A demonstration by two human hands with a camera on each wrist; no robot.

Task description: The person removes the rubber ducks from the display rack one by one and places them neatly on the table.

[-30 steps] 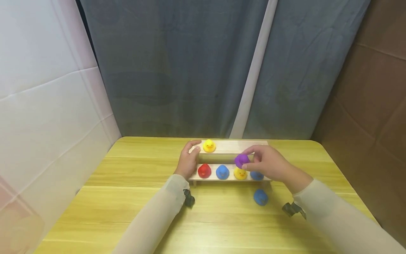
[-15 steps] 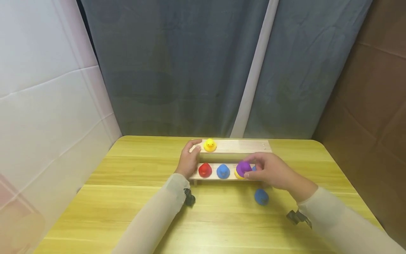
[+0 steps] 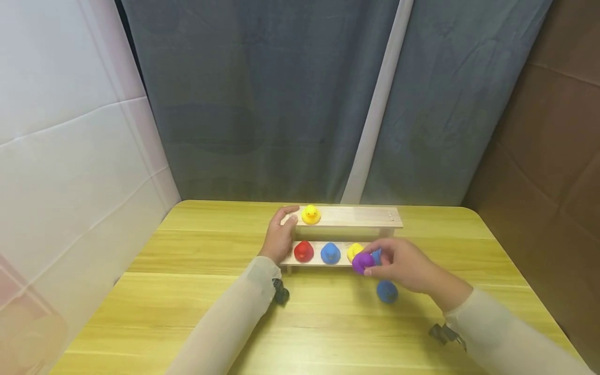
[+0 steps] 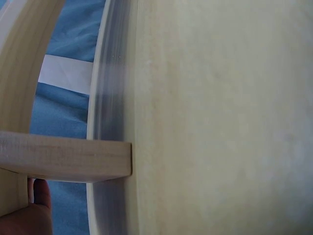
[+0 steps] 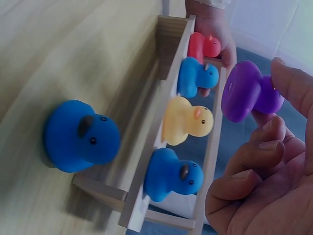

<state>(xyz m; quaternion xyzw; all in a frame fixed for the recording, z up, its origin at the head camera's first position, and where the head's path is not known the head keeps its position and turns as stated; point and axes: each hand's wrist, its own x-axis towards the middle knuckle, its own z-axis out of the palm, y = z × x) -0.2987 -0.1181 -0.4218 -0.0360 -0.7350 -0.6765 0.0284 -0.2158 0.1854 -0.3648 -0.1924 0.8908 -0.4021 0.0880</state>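
My right hand pinches a purple rubber duck between thumb and fingers, over the front edge of a two-step wooden stand. My left hand grips the stand's left end, thumb toward the upper step. Along the lower step sit a red duck, a blue duck, a yellow duck and another blue duck, which the right hand partly covers in the head view. A second yellow duck stands at the left of the upper step.
One more blue duck rests on the wooden table, in front of the stand's right end and below the right hand. A grey curtain hangs behind the table, with a white cloth at left and a brown one at right.
The right hand has brought the purple duck down and toward me, from above the gap between the steps to the lower step's front edge. The left hand stays at the stand's end.
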